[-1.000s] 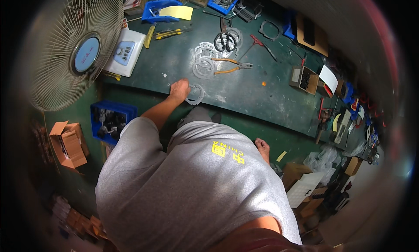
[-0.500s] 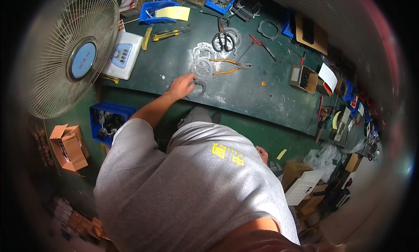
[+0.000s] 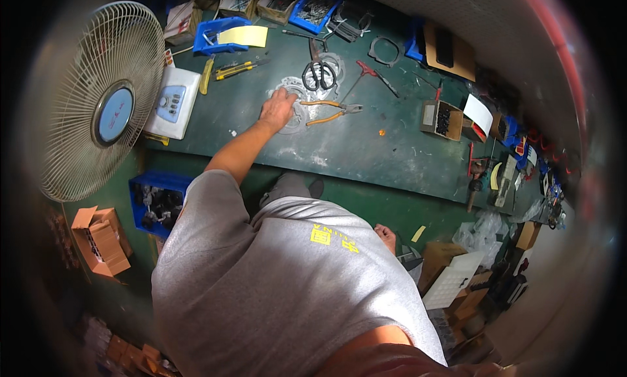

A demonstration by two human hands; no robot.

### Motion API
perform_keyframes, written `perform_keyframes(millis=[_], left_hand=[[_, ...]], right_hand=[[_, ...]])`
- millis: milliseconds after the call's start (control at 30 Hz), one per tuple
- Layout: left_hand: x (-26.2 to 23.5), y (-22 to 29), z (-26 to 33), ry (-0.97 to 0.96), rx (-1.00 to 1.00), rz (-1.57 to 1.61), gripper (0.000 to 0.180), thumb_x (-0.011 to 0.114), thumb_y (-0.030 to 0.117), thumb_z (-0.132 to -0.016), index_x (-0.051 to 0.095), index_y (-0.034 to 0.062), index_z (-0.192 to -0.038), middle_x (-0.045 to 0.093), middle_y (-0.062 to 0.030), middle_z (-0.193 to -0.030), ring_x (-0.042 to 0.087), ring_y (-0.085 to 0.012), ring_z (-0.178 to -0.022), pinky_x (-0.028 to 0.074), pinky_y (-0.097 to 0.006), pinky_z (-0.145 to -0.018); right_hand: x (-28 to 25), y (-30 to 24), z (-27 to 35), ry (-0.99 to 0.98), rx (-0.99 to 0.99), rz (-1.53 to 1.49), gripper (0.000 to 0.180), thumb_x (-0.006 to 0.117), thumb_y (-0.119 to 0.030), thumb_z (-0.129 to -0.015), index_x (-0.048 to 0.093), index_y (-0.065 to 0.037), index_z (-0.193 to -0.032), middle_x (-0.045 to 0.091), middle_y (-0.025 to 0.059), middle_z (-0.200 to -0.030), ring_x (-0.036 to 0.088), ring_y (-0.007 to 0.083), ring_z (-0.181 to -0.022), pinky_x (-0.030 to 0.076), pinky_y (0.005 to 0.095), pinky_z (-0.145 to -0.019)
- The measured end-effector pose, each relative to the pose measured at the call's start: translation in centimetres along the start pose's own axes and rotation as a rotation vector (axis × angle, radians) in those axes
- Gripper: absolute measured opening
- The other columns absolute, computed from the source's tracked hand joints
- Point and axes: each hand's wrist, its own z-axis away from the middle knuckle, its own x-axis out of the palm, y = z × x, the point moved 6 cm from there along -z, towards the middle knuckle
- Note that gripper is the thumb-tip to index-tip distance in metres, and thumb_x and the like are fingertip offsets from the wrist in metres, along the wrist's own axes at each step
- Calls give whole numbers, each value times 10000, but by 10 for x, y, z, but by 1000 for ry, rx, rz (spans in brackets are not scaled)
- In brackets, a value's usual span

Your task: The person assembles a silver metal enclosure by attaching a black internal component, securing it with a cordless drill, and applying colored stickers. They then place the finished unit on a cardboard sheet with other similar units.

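Note:
My left hand (image 3: 279,109) reaches over the bench, its fingers bent down onto a group of flat grey metal rings (image 3: 297,124). The hand covers part of them and hides whatever lies under its fingertips. Just right of it are pliers (image 3: 332,110) with orange handles, spread apart. Black-handled scissors (image 3: 318,74) lie beyond, on top of more flat rings (image 3: 334,62). Down by my right side, below the bench edge, hangs my right hand (image 3: 386,236). Its fingers are curled, and nothing shows in them.
A large fan (image 3: 114,112) stands at the left, by yellow cutters (image 3: 241,68). Blue bins (image 3: 225,37) and small boxes line the back. Red-handled tools (image 3: 369,68) lie right of the scissors. A blue crate (image 3: 153,204) and an opened carton (image 3: 101,240) are at lower left.
My left hand has moved away from the bench's front edge onto the ring group. The dark open ring beside it at the edge no longer shows there. My right hand stays low.

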Motion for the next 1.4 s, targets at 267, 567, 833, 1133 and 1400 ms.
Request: perform_keyframes(millis=[267, 567, 833, 1133, 1400], left_hand=[[-23, -46, -94, 95, -114, -216, 286, 533, 101, -907, 623, 98, -1178, 561, -185, -1189, 568, -360, -1150, 517, -494, -905], [-34, 23, -68, 215, 173, 51, 453, 626, 65, -831, 593, 74, -1282, 566, -162, -1211, 537, -354, -1141, 429, -509, -971], [46, 90, -32, -171, 285, -72, 675, 690, 302, -875, 448, 26, -1442, 481, -178, -1395, 467, -351, -1302, 380, -498, -1063], [35, 117, -81, -152, 195, -146, 585, 760, 352, -825, 579, 36, -1282, 542, -154, -1264, 507, -325, -1219, 413, -500, -988], [56, 104, -83, -40, 229, -184, 137, 617, 146, -910, 615, 58, -1014, 628, -154, -1018, 608, -337, -1036, 448, -493, -880]], right_hand=[[-12, 23, 10, -4, 30, -73, 237, 654, -55, -944, 651, 93, -1129, 695, 84, -960, 650, 155, -795, 549, 285, -728], [15, -4, 36, 69, 156, -49, 296, 647, -157, -967, 651, 0, -1218, 706, 46, -1000, 662, 141, -841, 540, 306, -683], [25, -6, 47, 55, 149, -4, 303, 640, -172, -953, 656, -6, -1207, 696, 25, -956, 653, 117, -831, 525, 296, -695], [22, 23, 51, 107, 204, -153, 277, 627, -163, -966, 654, -7, -1194, 688, 17, -931, 642, 112, -807, 522, 274, -660], [22, 58, 56, 117, 235, -160, 264, 635, -151, -959, 663, -7, -1178, 691, 30, -938, 647, 129, -808, 525, 285, -657]])
